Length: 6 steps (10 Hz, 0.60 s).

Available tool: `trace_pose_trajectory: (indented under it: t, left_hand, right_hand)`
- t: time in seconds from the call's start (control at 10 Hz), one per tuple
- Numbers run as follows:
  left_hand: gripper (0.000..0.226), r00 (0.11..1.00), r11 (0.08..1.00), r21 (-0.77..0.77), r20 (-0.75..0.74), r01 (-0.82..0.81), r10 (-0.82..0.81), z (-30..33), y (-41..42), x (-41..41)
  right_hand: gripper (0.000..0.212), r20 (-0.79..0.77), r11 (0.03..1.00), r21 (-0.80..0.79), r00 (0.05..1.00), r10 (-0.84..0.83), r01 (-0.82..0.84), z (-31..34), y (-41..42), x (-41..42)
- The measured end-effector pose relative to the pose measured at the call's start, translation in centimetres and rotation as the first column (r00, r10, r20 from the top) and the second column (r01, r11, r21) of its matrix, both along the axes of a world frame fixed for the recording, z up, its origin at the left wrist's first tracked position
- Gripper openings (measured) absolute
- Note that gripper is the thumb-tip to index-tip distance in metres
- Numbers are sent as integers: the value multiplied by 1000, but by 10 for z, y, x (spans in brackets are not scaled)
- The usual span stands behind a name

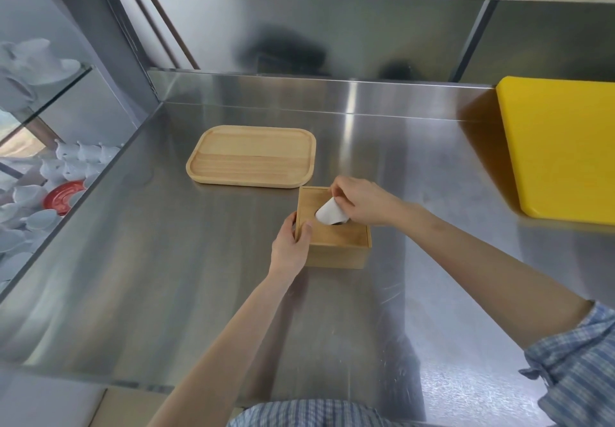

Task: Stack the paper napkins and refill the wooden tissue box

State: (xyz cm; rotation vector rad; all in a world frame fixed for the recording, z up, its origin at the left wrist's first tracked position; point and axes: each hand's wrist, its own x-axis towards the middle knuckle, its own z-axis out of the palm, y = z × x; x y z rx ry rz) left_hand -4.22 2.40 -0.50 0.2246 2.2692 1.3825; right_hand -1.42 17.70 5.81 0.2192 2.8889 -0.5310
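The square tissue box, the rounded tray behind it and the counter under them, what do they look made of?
The square tissue box looks like pale, matte light wood, with faint grain. The rounded tray also shows straight grain lines, so likely the same wood. The counter appears to be brushed stainless steel, given its streaky reflections.

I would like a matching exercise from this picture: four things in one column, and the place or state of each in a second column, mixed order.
Things:
1. wooden tissue box
2. white napkin
3. wooden tray
4. yellow board

Places or states:
A. at the far right of the counter
B. pinched by the right hand at the box's top opening
C. lying bare behind the box
D. steadied at its left side by the left hand

Pairs: 1-D, 2-B, 3-C, 4-A
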Motion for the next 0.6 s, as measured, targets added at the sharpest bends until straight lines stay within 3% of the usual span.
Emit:
trace_pose_trajectory:
  t: [0.3, 0.4, 0.5, 0.6]
  left_hand:
    - [41, 998, 1000, 9, -55, 1, -1, -1, 0, 0]
    - [41, 994, 997, -49, -90, 63, -68, 1, -1, -3]
    - [49, 984, 986, -111, -115, 122, -135, 1, -4, -9]
    - [63, 951, 953, -271, -231, 138, -204, 10, -4, -22]
  right_hand:
    - [24, -54, 977, -193, 993, -103, 91, -5, 1, 5]
    - [33, -91, 947, -287, 980, -176, 143, -11, 4, 5]
    - [38, -107, 955, -261, 980, -171, 138, -11, 6, 4]
    - [46, -110, 976, -128, 975, -191, 176, -3, 12, -1]
